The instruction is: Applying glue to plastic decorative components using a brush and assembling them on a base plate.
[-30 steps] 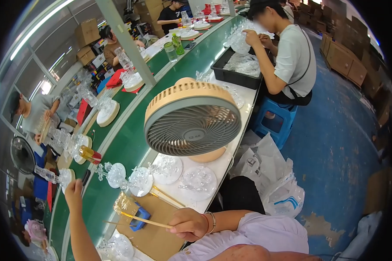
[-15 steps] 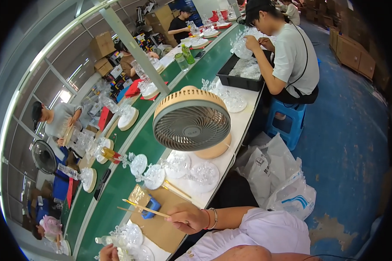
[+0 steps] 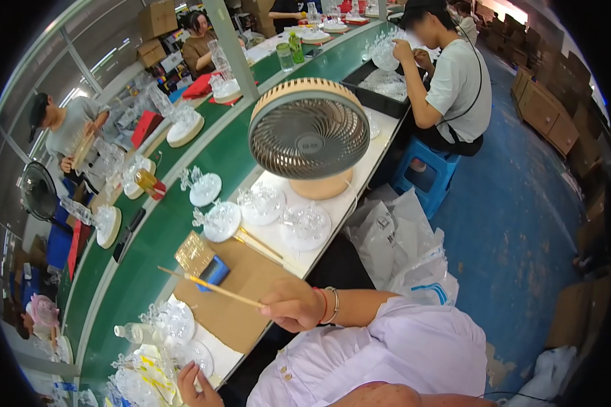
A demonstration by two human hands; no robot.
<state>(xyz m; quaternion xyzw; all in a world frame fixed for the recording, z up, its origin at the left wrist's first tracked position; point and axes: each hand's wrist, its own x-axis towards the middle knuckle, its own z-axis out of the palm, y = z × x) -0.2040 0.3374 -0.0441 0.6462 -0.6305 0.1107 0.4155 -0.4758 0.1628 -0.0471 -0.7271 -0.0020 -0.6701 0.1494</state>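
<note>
your right hand [image 3: 293, 305] is closed around the end of a thin wooden stick with a yellow band [image 3: 210, 287], pinching it so the shaft runs out to your left over the brown cardboard sheet [image 3: 241, 288] on the white bench. your left hand [image 3: 195, 384] sits low at the frame edge, fingers loosely curled, touching the rim of a clear round plastic dish [image 3: 195, 354]; can't tell if it actually grips it. stick tip hangs above the green conveyor belt [image 3: 149, 244], near a small blue block [image 3: 214, 272] and a gold ridged card [image 3: 194, 252].

judgement: grip the stick nearer its middle and brace your wrist on the cardboard, so the tip stays steady; hold the dish rim firmly with the left before you bring the tip in.

two more plain wooden sticks [image 3: 259, 247] lie just past the cardboard, beside clear crystal-like pieces on white round bases [image 3: 222, 220]. a beige round desk fan [image 3: 309, 136] stands behind them, facing you.

packages: white plastic bags with blue print [image 3: 407, 254] slump on the blue floor right of the bench. brown cardboard cartons [image 3: 546, 115] stack along the far right wall, more up top left [image 3: 157, 17]. red flat boxes [image 3: 144, 127] sit across the belt by other workers. black tray [image 3: 380, 88] of clear parts is in front of the seated person in a white shirt.
</note>
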